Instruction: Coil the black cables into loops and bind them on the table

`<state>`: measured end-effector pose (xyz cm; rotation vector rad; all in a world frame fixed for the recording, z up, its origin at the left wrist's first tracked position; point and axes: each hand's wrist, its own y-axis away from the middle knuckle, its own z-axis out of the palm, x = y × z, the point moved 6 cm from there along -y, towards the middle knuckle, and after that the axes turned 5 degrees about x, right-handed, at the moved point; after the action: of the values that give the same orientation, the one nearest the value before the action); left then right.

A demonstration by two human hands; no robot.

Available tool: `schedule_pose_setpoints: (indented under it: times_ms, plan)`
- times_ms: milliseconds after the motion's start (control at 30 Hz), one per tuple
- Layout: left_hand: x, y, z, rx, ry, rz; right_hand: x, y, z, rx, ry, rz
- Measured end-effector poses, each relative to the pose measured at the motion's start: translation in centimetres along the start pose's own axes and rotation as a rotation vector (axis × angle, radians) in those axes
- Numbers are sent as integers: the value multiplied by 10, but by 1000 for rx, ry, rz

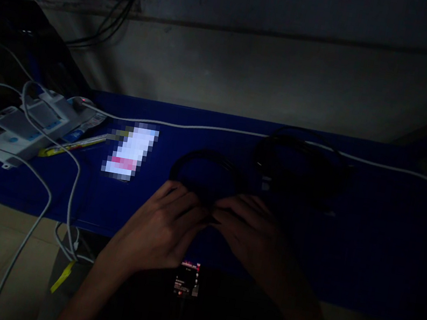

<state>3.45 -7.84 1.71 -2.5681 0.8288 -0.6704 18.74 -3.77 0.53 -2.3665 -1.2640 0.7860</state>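
A loop of black cable [211,155] arches over the blue bench, its two sides running down to my hands. My left hand [171,218] is closed with bent fingers around the left side of the loop. Opposite it, my right hand [247,223] is closed on the other side, and the fingertips of both hands nearly meet. Darkness hides exactly what lies between the fingertips. A second coil of black cable [298,166] lies just beyond my right hand, with light-coloured ends showing.
The blue bench [140,208] holds a lit phone [131,151], a thin yellow stick-like item [76,145] and white power strips [35,124] with tangled cords. A white cable [202,127] runs along the back. Below my hands glows another phone screen [187,278]. A wall [252,73] stands behind.
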Motion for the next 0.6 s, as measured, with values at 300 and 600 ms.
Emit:
schedule_pose_setpoints:
  times_ms: [300, 600]
  plan:
    - [-3, 3, -2, 17, 50, 14, -2, -1, -2, 36, 5, -23]
    - [-2, 7, -4, 49, 55, 33, -3, 5, -4, 78, 30, -38]
